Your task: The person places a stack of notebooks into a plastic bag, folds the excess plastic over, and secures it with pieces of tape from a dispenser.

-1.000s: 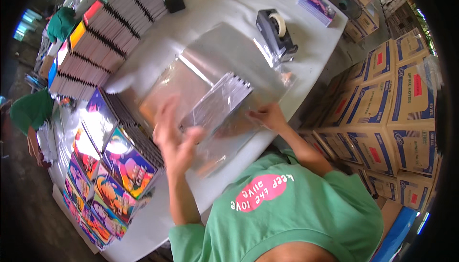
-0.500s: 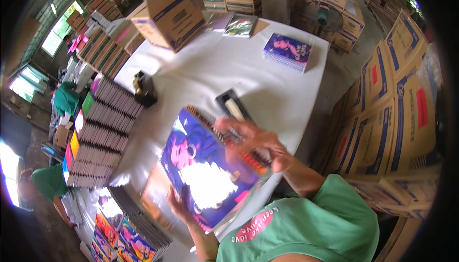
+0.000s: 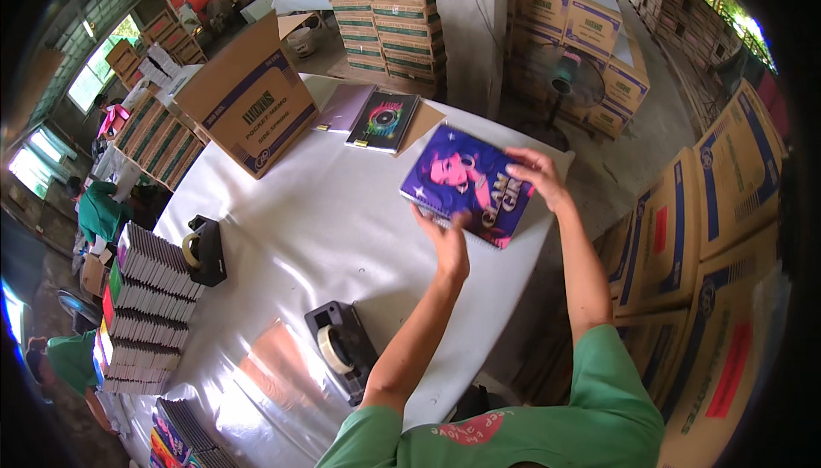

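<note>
A purple spiral notebook [image 3: 457,173] with a pink figure on its cover lies at the right far part of the white-covered table, on or over the spot of the notebook stack. My left hand [image 3: 446,241] grips its near left edge, thumb blurred over the cover. My right hand [image 3: 539,177] holds its right edge, fingers bent over the cover's corner. Whatever is under the notebook is mostly hidden. Closer to me stands a black tape dispenser [image 3: 342,353], and a second tape dispenser [image 3: 203,250] sits at the left.
Tall stacks of notebooks [image 3: 150,314] line the table's left edge. An open cardboard box [image 3: 248,113] and a black-covered notebook [image 3: 383,122] stand toward the back. Cartons [image 3: 658,237] pile up at the right, beside a fan [image 3: 564,75]. Two people in green work at the left.
The notebook has moved from close in front of me to the far right of the table, both hands with it. My right hand has closed on its edge. My view has shifted.
</note>
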Available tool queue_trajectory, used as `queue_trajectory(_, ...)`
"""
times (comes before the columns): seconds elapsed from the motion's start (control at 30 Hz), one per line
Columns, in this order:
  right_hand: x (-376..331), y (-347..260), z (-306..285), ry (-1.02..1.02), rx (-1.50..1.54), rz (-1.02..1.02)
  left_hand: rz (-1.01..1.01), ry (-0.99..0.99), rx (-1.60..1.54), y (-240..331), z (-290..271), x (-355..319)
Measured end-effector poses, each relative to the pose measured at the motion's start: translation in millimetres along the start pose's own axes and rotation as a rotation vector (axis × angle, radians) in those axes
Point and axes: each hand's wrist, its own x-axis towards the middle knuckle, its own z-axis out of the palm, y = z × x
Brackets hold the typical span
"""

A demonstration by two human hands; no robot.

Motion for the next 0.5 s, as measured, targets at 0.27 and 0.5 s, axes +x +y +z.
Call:
queue_trajectory(0.27,9,89,35,0.405,0.379,0.1,-0.273,0.146,-0.042,-3,-29,72)
queue_trajectory(0.5,33,104,-12,0.38,0.644,0.069,-0.135,0.172,0.211,-47,14,98)
